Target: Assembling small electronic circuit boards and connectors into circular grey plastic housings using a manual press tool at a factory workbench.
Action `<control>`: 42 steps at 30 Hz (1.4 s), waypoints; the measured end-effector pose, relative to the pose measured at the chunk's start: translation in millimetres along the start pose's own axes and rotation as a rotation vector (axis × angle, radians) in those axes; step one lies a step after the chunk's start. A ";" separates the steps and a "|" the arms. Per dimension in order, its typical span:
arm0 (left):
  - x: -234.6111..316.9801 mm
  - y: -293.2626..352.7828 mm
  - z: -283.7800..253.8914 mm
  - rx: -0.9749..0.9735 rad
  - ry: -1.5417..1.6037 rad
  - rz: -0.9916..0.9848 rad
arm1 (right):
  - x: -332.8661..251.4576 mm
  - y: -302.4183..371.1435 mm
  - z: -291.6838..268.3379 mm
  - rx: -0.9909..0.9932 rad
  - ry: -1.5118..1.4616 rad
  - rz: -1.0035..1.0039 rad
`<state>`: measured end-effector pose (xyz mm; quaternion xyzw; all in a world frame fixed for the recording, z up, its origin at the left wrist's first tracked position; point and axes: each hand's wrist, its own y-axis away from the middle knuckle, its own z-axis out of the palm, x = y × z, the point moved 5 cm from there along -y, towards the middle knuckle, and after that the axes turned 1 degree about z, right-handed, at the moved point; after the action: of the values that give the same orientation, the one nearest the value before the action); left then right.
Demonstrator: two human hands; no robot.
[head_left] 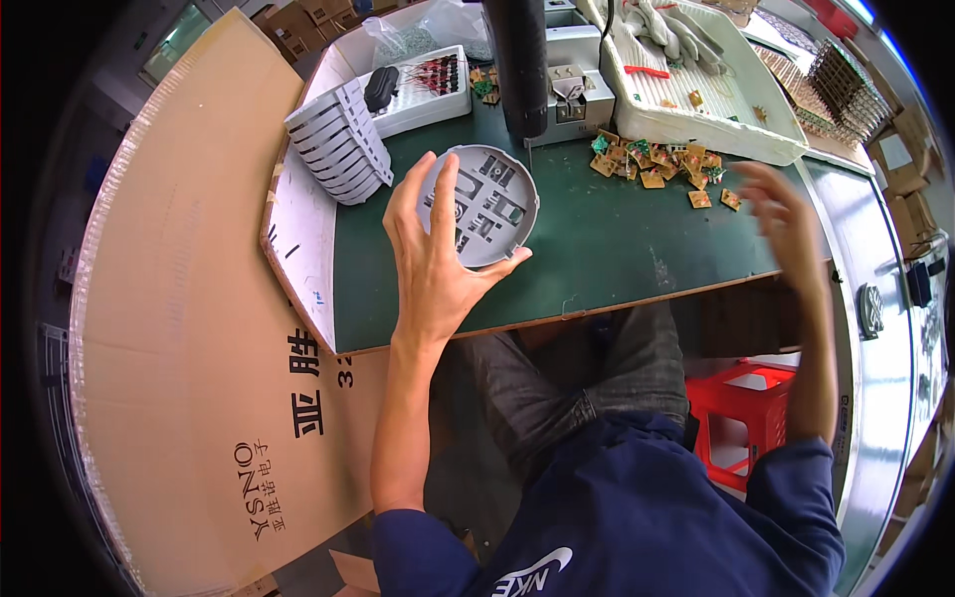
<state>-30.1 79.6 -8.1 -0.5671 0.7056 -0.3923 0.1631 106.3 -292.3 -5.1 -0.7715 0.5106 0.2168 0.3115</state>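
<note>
My left hand (434,261) grips a round grey plastic housing (509,231) by its rim, thumb at the near edge and fingers over the left side. Moulded slots and posts fill its inner face. Just above its far edge hangs a black electric screwdriver (519,80), its thin bit pointing down. To the right, my right hand (781,214) is in the air beside a heap of small circuit boards (657,157). Its fingers look stretched and apart, somewhat blurred, with nothing visible in them. Two loose boards (700,199) lie near that hand.
Stacked grey round housings (340,144) lean at the left. Behind them a white foam tray (423,117) holds red-and-black wired parts. A grey metal box (582,107) stands behind the screwdriver. A large white tray (766,134) holds gloves. Cardboard (189,298) borders the left; a red stool (731,413) stands below.
</note>
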 end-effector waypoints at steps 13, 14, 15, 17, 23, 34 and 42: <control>16.2 42.1 38.4 -0.160 -0.122 -0.338 | -43.4 -36.4 125.9 0.044 0.167 -0.395; 16.0 41.7 38.8 -0.165 -0.119 -0.336 | -43.6 -34.6 122.8 0.043 0.167 -0.388; 14.5 41.5 39.4 -0.187 -0.116 -0.346 | -43.8 -32.5 119.0 0.033 0.123 -0.352; 12.0 37.6 38.9 -0.211 -0.112 -0.355 | -38.9 -30.9 117.3 0.023 0.076 -0.314; -1.7 38.5 36.5 -0.110 1.335 -0.800 | -23.7 -26.8 104.0 0.159 -0.019 -0.242; 0.8 38.8 28.2 0.030 1.999 -0.985 | 0.8 -28.5 75.6 0.130 -0.101 -0.094; -2.2 40.3 30.1 0.030 1.884 -1.002 | -54.8 6.3 107.6 -0.226 -0.564 -0.084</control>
<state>-36.3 72.5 -57.5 -0.2585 0.2285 -0.7035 -0.6213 77.7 -182.7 -47.6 -0.7311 0.3440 0.4648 0.3621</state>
